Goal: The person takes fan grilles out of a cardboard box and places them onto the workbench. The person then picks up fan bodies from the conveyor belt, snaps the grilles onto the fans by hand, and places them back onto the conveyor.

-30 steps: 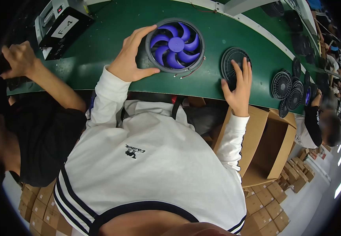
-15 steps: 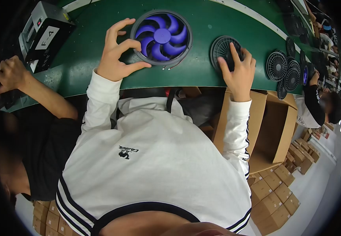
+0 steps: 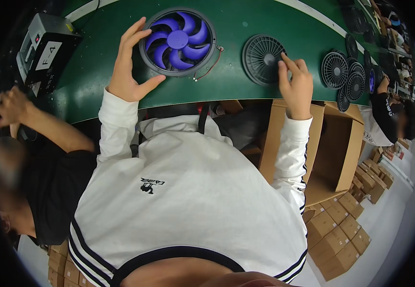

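Note:
A round fan with purple blades (image 3: 178, 40) in a dark grey ring lies on the green table. From its right side a thin red-and-black wire (image 3: 211, 68) with small white connectors trails onto the tabletop. My left hand (image 3: 130, 71) is at the fan's left edge, fingers stretched and spread, the thumb tip near the lower rim. To the right is a round black fan grille (image 3: 260, 61) with radial ribs. My right hand (image 3: 295, 85) pinches the grille's right edge between thumb and forefinger.
Several black grilles (image 3: 336, 71) lie in a pile further right. A metal box marked F-4 (image 3: 49, 55) stands at the left, near a co-worker's hand (image 3: 11, 107). An open carton (image 3: 313, 148) sits below the table edge. Another person (image 3: 396, 117) is at the far right.
The fan has shifted left, and more of its wire shows. My left fingers have straightened. My right hand has gone from lying over the grille to pinching its right edge.

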A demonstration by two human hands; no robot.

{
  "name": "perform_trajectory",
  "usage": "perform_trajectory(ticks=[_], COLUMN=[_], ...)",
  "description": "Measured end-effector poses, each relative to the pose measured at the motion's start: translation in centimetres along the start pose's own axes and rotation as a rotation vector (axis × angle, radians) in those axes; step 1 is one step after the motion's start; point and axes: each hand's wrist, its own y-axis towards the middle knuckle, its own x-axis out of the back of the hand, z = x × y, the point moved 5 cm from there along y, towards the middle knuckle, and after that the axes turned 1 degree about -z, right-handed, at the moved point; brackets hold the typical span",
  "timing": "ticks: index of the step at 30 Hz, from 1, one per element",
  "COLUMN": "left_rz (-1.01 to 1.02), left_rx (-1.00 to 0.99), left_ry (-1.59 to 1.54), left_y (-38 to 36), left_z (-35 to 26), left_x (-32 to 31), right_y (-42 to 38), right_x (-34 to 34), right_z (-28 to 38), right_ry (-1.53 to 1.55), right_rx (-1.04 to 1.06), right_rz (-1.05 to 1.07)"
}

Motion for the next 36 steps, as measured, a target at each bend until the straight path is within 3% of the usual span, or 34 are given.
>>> perform_trajectory(ticks=[2,3,5,8,12,14,16,20,21,23,28,30,33,34,36], left_rz=[0.044,0.045,0.049,0.058,-0.023,-0.014,-0.006,0.079,0.084,0.087,-0.043,-0.077,-0.117,-0.114,-0.097], left_rx=[-0.004,-0.007,0.0,0.028,0.076,0.009,0.058,0.077,0.097,0.121,0.132,0.142,0.127,0.13,0.13], left_ry=[0.015,0.005,-0.021,-0.093,-0.109,0.002,-0.093,-0.189,-0.234,-0.319,-0.148,-0.061,-0.096,-0.072,-0.041], left_y=[-0.2,-0.2,-0.3,-0.3,-0.9,-0.8,-0.5,0.6,0.5,0.6,0.3,0.2,0.4,0.5,0.7], left_z=[0.5,0.5,0.6,1.1,2.1,2.2,1.9,2.0,2.2,3.1,2.3,1.7,1.5,1.3,0.9], left_x=[-0.4,-0.6,-0.8,-1.1,-1.1,-0.8,-0.9,-1.1,-1.5,-2.0,-3.1,-3.7,-4.0,-3.8,-3.5], right_y=[0.6,0.6,1.0,0.4,0.2,0.5,1.0,1.8,2.1,2.9,4.9,5.7,5.5,5.1,4.3], right_x=[0.7,0.7,1.3,-0.5,-1.1,-1.3,1.2,-1.1,-1.9,-2.4,-3.8,-3.2,-1.3,-0.7,-2.2], right_z=[-0.7,-0.7,2.7,3.1,2.1,1.5,3.6,4.4,4.0,3.4,4.1,5.2,12.2,15.6,19.4], right_ry=[0.166,0.12,0.093,0.051,-0.183,-0.059,-0.057,-0.031,0.078,0.009,0.099,0.264,0.712,0.495,0.151], right_rx=[-0.121,0.096,0.4,0.493,0.287,0.121,0.497,0.639,0.608,0.55,0.367,0.214,0.248,0.44,0.51], right_rz=[0.058,-0.056,-0.033,0.022,-0.123,0.014,0.02,0.256,0.281,0.216,-0.076,-0.195,-0.198,-0.178,-0.029])
